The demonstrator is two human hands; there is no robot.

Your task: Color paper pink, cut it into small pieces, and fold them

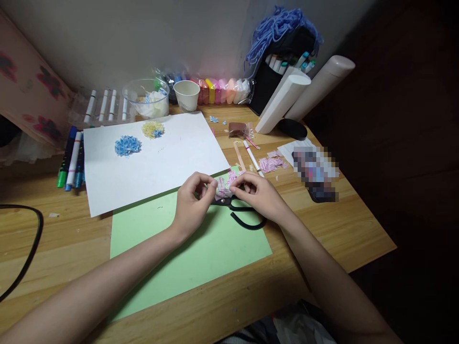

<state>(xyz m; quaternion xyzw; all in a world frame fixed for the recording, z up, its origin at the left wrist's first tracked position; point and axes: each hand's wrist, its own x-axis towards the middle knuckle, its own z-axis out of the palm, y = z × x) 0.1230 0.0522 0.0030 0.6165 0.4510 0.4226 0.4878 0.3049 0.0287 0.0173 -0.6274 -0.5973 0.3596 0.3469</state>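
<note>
Fingers [202, 178] of the left hand [190, 205] and right hand [263, 193] are pinched narrowly on pink scraps [223, 187] over the green sheet [186, 267], beside the scissors [247, 224], so tearing seems in progress, and next a light, steady grip is probably required.

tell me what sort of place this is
Probably a craft spot on a wooden desk, possibly at home: the pink frayed scraps, black-handled scissors and markers suggest it.
</note>
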